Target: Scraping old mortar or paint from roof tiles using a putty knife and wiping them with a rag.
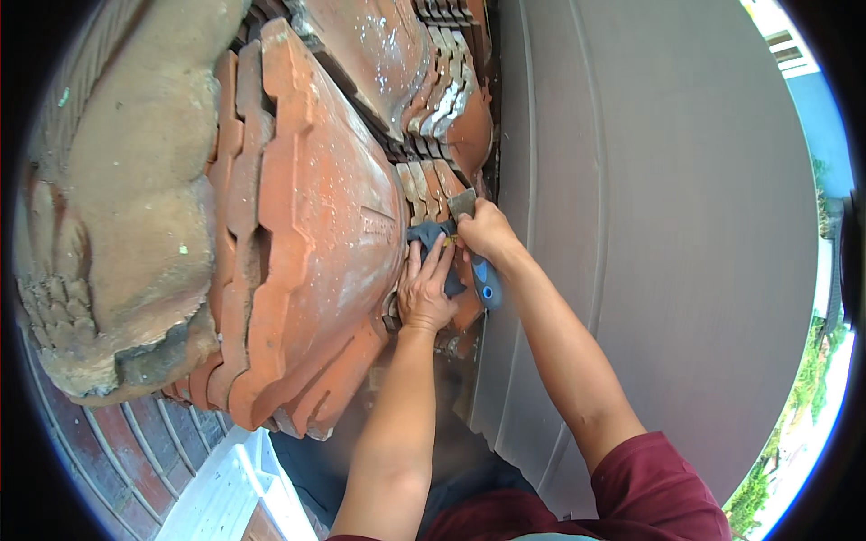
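My right hand (487,230) is closed around a scraper (487,287) with a grey-blue handle. Its flat metal blade (462,202) points up past my thumb. Beside it, my left hand (426,293) lies with fingers stretched out, pressing on a dark cloth (433,236). The cloth rests against the stacked orange clay roof tiles (465,311). A small yellow piece shows at the fingertips between both hands; what it is I cannot make out.
Large stacked clay tiles (325,198) rise at the left, next to a weathered brown carved block (144,180). More tiles (451,81) stand farther back. A grey panel wall (686,198) runs along the right. White plastic sheeting (234,491) lies at lower left over brick paving (135,451).
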`<action>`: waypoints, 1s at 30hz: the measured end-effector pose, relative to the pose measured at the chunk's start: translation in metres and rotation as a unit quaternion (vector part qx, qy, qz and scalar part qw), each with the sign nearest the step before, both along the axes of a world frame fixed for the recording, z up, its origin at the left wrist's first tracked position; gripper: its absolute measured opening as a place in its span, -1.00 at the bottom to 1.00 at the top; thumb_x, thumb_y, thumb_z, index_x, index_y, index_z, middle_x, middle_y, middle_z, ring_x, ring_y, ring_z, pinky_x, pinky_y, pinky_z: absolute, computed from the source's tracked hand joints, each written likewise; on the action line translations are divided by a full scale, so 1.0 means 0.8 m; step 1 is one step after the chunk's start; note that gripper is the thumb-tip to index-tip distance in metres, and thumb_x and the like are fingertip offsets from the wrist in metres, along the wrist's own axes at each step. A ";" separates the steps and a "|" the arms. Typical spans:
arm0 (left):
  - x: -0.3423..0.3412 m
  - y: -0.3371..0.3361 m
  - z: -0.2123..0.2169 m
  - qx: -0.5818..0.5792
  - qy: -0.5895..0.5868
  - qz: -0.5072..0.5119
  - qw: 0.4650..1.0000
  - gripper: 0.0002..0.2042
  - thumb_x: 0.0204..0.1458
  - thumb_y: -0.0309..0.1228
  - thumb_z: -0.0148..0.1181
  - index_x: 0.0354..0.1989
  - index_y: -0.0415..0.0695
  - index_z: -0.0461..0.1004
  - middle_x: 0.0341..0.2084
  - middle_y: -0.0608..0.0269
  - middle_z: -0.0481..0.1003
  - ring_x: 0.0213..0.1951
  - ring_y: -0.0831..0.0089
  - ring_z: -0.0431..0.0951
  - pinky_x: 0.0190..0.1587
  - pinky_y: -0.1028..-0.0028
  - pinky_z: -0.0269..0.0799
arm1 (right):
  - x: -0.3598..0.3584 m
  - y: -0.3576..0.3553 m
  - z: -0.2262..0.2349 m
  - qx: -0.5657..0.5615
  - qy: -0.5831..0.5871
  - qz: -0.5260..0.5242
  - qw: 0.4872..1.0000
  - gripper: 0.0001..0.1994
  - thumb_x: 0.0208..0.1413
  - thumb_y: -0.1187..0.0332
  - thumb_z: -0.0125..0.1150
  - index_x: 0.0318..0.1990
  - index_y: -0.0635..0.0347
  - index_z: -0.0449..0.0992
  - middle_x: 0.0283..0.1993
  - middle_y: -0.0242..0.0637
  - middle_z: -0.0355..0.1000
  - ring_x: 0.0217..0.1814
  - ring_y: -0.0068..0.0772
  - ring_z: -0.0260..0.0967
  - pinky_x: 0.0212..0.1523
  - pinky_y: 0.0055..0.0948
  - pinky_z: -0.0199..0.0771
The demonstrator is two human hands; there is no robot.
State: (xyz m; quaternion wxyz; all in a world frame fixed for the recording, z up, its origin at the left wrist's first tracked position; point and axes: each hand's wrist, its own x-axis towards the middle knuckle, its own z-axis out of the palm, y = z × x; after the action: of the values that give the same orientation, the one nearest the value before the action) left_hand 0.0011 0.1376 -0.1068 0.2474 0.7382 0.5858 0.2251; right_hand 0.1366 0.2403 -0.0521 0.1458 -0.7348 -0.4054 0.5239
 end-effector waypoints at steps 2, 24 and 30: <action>0.010 0.003 0.000 -0.003 0.006 -0.014 1.000 -0.15 -0.47 -0.37 0.51 0.23 0.00 0.42 0.33 0.33 0.29 0.32 -0.26 0.17 0.26 0.06 0.27 | 0.006 0.020 0.015 -0.003 0.002 -0.002 1.000 -0.76 0.11 0.48 -0.04 -0.11 0.44 0.40 -0.55 -0.16 0.47 -0.66 -0.32 0.44 -0.61 -0.27 0.45; 0.012 0.004 -0.008 0.044 -0.003 -0.010 0.999 -0.21 -0.34 -0.35 0.45 0.26 0.03 0.38 0.34 0.29 0.27 0.30 -0.30 0.19 0.27 0.05 0.25 | 0.039 -0.022 0.031 0.017 0.079 -0.054 0.995 -0.81 0.22 0.37 -0.02 -0.20 0.34 0.43 -0.49 -0.24 0.46 -0.65 -0.41 0.44 -0.60 -0.39 0.40; 0.018 -0.001 -0.010 0.028 0.009 -0.006 1.000 -0.25 -0.26 -0.32 0.41 0.27 0.07 0.37 0.36 0.40 0.24 0.33 -0.21 0.17 0.32 0.07 0.19 | 0.042 -0.016 -0.003 0.020 0.051 0.038 0.998 -0.77 0.19 0.36 0.00 -0.19 0.36 0.51 -0.49 -0.23 0.48 -0.60 -0.40 0.49 -0.54 -0.36 0.47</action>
State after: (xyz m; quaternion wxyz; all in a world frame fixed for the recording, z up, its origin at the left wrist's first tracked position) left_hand 0.0151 0.1366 -0.1150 0.2233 0.7501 0.5771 0.2333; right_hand 0.1703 0.2275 -0.0548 0.1613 -0.6883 -0.4352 0.5575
